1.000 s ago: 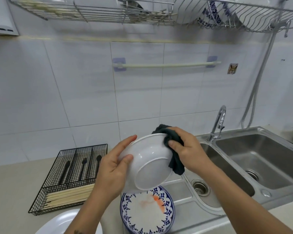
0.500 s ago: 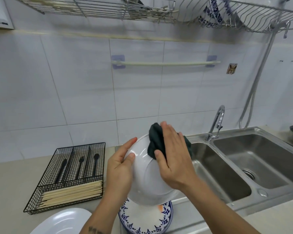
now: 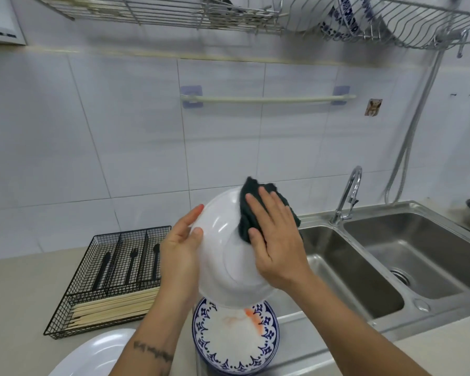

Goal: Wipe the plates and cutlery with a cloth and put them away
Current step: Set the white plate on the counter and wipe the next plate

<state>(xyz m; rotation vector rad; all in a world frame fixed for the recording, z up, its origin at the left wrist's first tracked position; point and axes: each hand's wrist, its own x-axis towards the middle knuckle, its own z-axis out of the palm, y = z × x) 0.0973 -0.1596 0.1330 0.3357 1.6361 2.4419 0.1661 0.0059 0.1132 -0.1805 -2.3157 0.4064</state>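
Right hand (image 3: pixel 276 240) has slid flatter across the white bowl (image 3: pixel 228 256), straight fingers pressing the dark cloth (image 3: pixel 248 213) against its underside; left hand (image 3: pixel 182 256) grips the rim, above the blue-patterned plate (image 3: pixel 234 346).

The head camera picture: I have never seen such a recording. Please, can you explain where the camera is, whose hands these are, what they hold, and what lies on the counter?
There is no machine here. A person wears a camera on the head, so you look down at their own two hands. The left hand holds a white bowl by its rim, underside toward you. The right hand presses a dark cloth flat against it. On the counter lie a blue-patterned plate with an orange stain, a white plate, and a black wire tray with dark cutlery and chopsticks. A double sink is on the right.
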